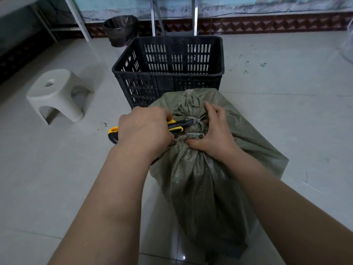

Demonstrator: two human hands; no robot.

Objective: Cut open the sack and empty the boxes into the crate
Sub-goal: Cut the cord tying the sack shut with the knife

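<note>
A green woven sack (200,184) stands on the tiled floor, its neck bunched and tied with white cord (193,118). My left hand (143,129) grips a yellow and black utility knife (176,125), whose tip lies against the cord at the neck. My right hand (214,132) grips the bunched neck just beside the tie. Behind the sack stands a black slotted plastic crate (168,71), open at the top. The boxes are hidden inside the sack.
A white plastic stool (57,94) sits to the left. A black bin (121,30) with a liner stands behind the crate by metal table legs (154,16). Tiled floor (286,92) stretches to the right.
</note>
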